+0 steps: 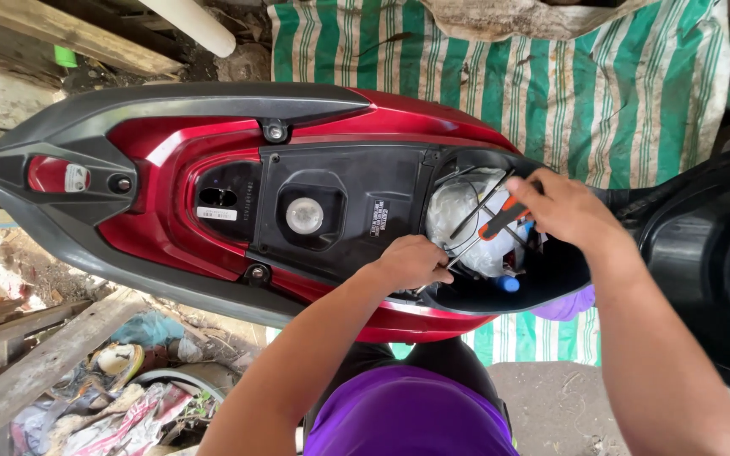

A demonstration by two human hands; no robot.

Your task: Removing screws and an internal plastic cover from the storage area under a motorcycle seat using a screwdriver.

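Note:
I look down on a red and black scooter (pixel 179 160) with its seat lifted, so the black under-seat tray (pixel 340 211) lies bare. My right hand (pixel 563 207) grips a screwdriver with an orange and black handle (pixel 500 221), its shaft slanting down-left. My left hand (pixel 411 262) rests with curled fingers at the tray's near edge, right at the screwdriver's tip; whether it pinches anything is hidden. Clear plastic wrap (pixel 458 211) and thin metal rods fill the open storage well beneath both hands.
The raised black seat (pixel 711 253) stands at the right. A green-and-white striped tarp (pixel 551 84) lies behind the scooter. Wooden planks (pixel 35 363) and scattered rubbish (pixel 128 397) cover the ground at lower left. A round fuel cap (pixel 304 214) sits mid-tray.

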